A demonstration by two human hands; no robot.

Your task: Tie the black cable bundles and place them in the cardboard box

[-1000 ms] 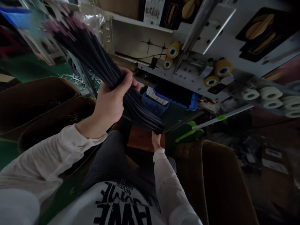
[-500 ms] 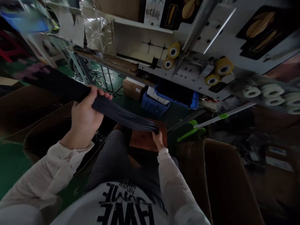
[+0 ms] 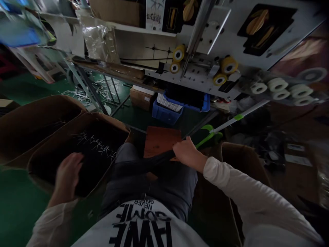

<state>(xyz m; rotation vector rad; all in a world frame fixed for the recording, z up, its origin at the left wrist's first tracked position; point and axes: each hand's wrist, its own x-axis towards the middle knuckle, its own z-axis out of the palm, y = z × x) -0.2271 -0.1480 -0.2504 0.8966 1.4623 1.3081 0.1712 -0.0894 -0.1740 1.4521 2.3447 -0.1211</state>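
My right hand (image 3: 187, 151) is closed on one end of a bundle of thin black strands (image 3: 151, 162), which lies across my lap in front of a brown wooden board (image 3: 160, 140). My left hand (image 3: 67, 175), blurred by motion, is low over the nearer of two cardboard boxes (image 3: 102, 126) on my left; its fingers look spread, and I cannot make out anything in it. The box holds dark strands with pale tips.
A second cardboard box (image 3: 33, 109) stands further left, another (image 3: 239, 154) at my right. Ahead is a white machine panel with yellow rollers (image 3: 226, 65) and white rollers (image 3: 280, 85), a blue bin (image 3: 167, 115) beneath it, and a green-handled tool (image 3: 213, 132) on the green floor.
The bundle came down from head height to my lap. My left hand let go of it and dropped to the box on the left. My right hand kept its hold.
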